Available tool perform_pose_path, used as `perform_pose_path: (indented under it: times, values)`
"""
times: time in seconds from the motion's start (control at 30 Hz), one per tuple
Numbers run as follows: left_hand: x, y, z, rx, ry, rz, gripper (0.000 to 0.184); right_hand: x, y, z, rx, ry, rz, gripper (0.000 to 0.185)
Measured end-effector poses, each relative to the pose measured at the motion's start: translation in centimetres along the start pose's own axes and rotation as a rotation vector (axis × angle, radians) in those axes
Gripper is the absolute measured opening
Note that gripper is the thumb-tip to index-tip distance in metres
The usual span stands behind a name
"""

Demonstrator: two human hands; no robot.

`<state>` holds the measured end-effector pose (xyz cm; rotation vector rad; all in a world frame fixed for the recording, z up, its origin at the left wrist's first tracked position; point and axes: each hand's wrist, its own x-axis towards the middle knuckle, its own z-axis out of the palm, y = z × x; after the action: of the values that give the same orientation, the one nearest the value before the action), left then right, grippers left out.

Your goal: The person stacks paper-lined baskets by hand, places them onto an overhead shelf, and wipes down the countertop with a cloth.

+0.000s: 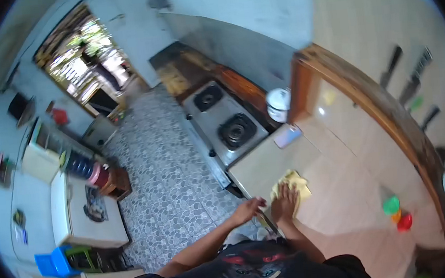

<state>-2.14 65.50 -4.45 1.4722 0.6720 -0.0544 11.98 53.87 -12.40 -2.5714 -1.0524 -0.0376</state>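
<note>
My right hand (285, 203) lies flat with its fingers spread on a yellow cloth (303, 187), which rests on the tiled counter (336, 208) near its front edge. To the left of it, my left hand (249, 211) is raised by the counter's edge, its fingers loosely curled and apart, with nothing seen in it. A phone-like flat object (287, 136) lies on the counter beyond the cloth, beside the stove.
A two-burner stove (223, 123) adjoins the counter, with a white pot (278, 104) behind it. Green, orange and red cups (391, 205) stand at the right. Knives (392, 67) hang on the wall. A person (102, 67) is beyond the doorway.
</note>
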Motion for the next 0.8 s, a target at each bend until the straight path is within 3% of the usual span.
perform_pose_path:
  times: [0.03,0.1,0.13,0.17,0.2,0.27,0.33,0.4,0.43,0.5,0.53,0.6,0.7,0.73,0.8]
  values:
    - [1.5,-0.8,-0.5,0.136,0.035,0.119,0.045,-0.2,1.0,-0.1,0.045,-0.014,-0.054,0.055]
    - [3.7,-1.2,-1.7,0.369,0.015,0.395,0.031,0.4,3.3,-0.3,0.553,0.259,-0.016,0.044]
    - [5.8,-2.8,-2.2,0.548,0.112,0.474,0.032,0.5,4.8,-1.5,0.713,0.234,0.155,0.035]
    - [7.2,-3.7,-3.1,0.681,0.17,0.428,0.032,0.6,6.5,-4.6,0.87,0.111,0.379,0.036]
    - [8.0,-2.2,-2.6,0.442,0.252,0.263,0.037,0.9,9.3,-4.2,0.897,0.319,0.384,0.033]
    - [10.3,-0.1,-3.0,0.526,0.258,0.326,0.045,1.7,12.3,-8.1,1.288,0.356,0.803,0.036]
    - [13.6,-0.6,-3.1,0.538,0.226,0.395,0.051,3.4,15.9,-10.6,1.338,0.556,0.809,0.036]
    - [14.6,-0.5,-1.7,1.094,0.384,0.141,0.073,5.8,18.6,-13.3,1.265,0.532,0.699,0.042]
    - [15.0,-0.2,-0.7,1.089,0.386,0.127,0.073,7.7,20.4,-13.1,1.264,0.517,0.701,0.042]
    - [15.0,0.6,0.7,1.197,0.216,-0.113,0.094,11.1,22.5,-11.3,0.644,0.492,0.338,0.05]
    - [15.0,1.3,0.8,1.175,0.189,-0.17,0.099,12.0,22.3,-9.7,0.647,0.475,0.324,0.05]
    - [15.1,1.7,0.7,1.17,0.154,-0.205,0.098,14.3,21.4,-6.5,-0.106,0.041,0.42,0.054]
    - [15.9,2.0,-0.8,1.136,0.058,-0.248,0.097,15.0,21.5,-3.7,-0.025,0.076,0.416,0.054]
    - [15.8,1.7,-1.0,1.09,-0.008,-0.27,0.095,14.5,21.8,-2.9,-0.067,0.177,0.308,0.05]
    - [15.4,2.0,-1.9,1.03,-0.065,-0.281,0.094,13.1,21.1,-3.3,0.049,0.13,0.212,0.049]
